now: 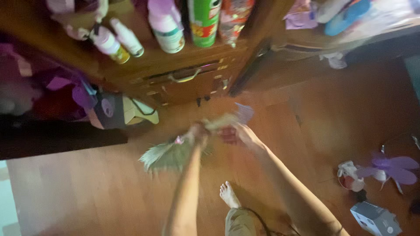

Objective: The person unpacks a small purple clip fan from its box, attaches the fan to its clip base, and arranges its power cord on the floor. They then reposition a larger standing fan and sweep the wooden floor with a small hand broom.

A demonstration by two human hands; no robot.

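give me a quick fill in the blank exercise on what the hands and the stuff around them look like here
1. Both hands, the left hand and the right hand, hold a small ____ with pale bristles.
2. The floor is made of ____.
3. One bare ____ shows on the floor below the arms.
4. The tall spray can on the cabinet is ____ in colour.

Missing words: broom; wood; foot; green

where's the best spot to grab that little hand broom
Probably the bound handle end of the hand broom, coming from above. It is narrow and firm there, where the left hand has its grip, while the bristles fan out soft toward the floor.
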